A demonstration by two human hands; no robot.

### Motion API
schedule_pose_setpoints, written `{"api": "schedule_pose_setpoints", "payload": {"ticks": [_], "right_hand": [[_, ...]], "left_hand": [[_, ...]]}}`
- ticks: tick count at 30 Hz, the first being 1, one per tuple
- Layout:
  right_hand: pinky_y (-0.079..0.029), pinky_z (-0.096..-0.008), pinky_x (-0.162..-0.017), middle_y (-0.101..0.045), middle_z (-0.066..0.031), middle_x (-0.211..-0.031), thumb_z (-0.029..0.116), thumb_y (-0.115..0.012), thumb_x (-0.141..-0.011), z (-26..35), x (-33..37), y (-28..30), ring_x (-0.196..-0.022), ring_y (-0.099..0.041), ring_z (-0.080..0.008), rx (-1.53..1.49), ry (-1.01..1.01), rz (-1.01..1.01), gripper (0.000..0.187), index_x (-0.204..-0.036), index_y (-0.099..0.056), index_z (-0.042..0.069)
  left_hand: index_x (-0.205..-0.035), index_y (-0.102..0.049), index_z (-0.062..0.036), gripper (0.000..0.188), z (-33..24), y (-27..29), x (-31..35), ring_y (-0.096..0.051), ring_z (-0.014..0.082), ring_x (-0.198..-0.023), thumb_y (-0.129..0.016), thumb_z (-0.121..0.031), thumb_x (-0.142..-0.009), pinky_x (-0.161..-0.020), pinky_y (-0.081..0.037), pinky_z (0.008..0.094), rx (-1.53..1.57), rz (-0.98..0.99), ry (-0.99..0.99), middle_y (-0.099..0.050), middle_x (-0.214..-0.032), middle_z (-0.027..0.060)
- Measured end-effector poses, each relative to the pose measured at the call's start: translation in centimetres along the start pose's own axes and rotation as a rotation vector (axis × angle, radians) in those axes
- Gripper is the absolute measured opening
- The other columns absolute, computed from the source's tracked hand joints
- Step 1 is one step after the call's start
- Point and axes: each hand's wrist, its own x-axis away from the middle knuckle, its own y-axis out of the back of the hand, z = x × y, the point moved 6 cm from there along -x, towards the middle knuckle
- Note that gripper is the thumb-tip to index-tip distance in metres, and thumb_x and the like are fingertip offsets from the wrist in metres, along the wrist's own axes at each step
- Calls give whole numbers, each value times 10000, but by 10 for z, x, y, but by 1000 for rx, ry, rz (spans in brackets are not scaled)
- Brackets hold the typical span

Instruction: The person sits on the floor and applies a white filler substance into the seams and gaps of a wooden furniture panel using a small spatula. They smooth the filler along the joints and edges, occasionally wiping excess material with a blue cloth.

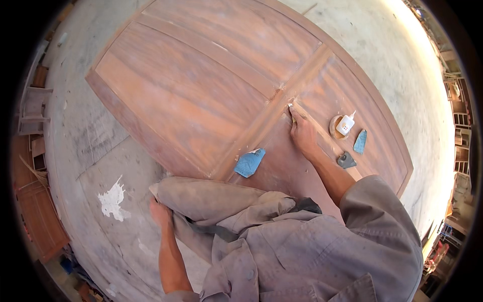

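The workpiece, a brown wooden panel door (176, 95), lies flat with its paneled face up on a grey, stained floor (90, 151). Its face is divided by a broad cross member (254, 128) running diagonally through the view and by narrower strips meeting it; the wood tone is uneven, with hazy pale patches and light residue at the central junction. The right hand (303, 133) is at this junction, fingers drawn together and pointing along the wood; a small pale tip shows at the fingertips, but whether a tool is gripped cannot be told. The left hand (161, 212) is against the bent knee of the grey-brown trousers (211, 199); its fingers are partly hidden, so its closure cannot be told. On the door, right of the right hand, a white nozzle bottle (345, 125) lies over a round, tan-centered item (336, 132). Just beside it is a narrow blue abrasive sheet (360, 142); nearer the body, a dark grey, irregular piece (346, 160) rests close to the right forearm. A larger, creased blue abrasive sheet (250, 162) lies near the cross member's lower end, just beyond the trousers. The bent leg and right sleeve (382, 211) cover part of the door's near portion. A white splash mark (113, 201) stains the floor at left. Wooden furniture (37, 108) stands along the left rim; shelving and mixed items (460, 121) line the brightly lit right rim.
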Motion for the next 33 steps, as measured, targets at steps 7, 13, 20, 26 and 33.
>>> {"api": "schedule_pose_setpoints", "payload": {"ticks": [7,13,20,26,33], "right_hand": [[-580,-546,-814,-731,-270,-975,73,-647,-926,-4,-1,6,-905,-719,-469,2,11,4,564,-1474,-654,205],[-583,-542,-813,-730,-277,-997,61,-641,-931,-11,12,10,-919,-720,-470,-1,72,-31,549,-1463,-661,195],[-550,-551,-803,-712,-264,-1063,46,-623,-936,-16,45,17,-927,-695,-474,18,59,146,577,-1504,-587,133],[-544,-527,-831,-683,-227,-1125,67,-667,-920,-10,118,30,-1017,-659,-482,-144,159,226,408,-1326,-628,54],[-542,-416,-972,-669,-154,-1290,122,-721,-960,50,92,67,-1221,-629,-364,-561,136,389,434,-1377,-629,45]], "left_hand": [[-1268,-697,-31,356,0,-1,6,-706,467,-1064,-578,-223,-992,-895,-533,544,50,-13,-8,-753,-1112,265],[-1240,-685,-28,339,-1,-4,14,-695,483,-1058,-555,-241,-1011,-885,-524,541,53,-11,-54,-748,-1096,263],[-1239,-662,-3,343,9,-11,20,-657,478,-1010,-541,-271,-1064,-896,-510,525,187,10,-73,-716,-1088,275],[-1295,-669,40,353,39,19,26,-653,412,-1053,-544,-214,-1084,-990,-500,458,105,-602,-174,-704,-1177,228],[-1102,-768,0,211,-213,60,86,-666,325,-1229,-668,80,-933,-1054,-522,421,489,41,-890,-740,-1227,113]]}}
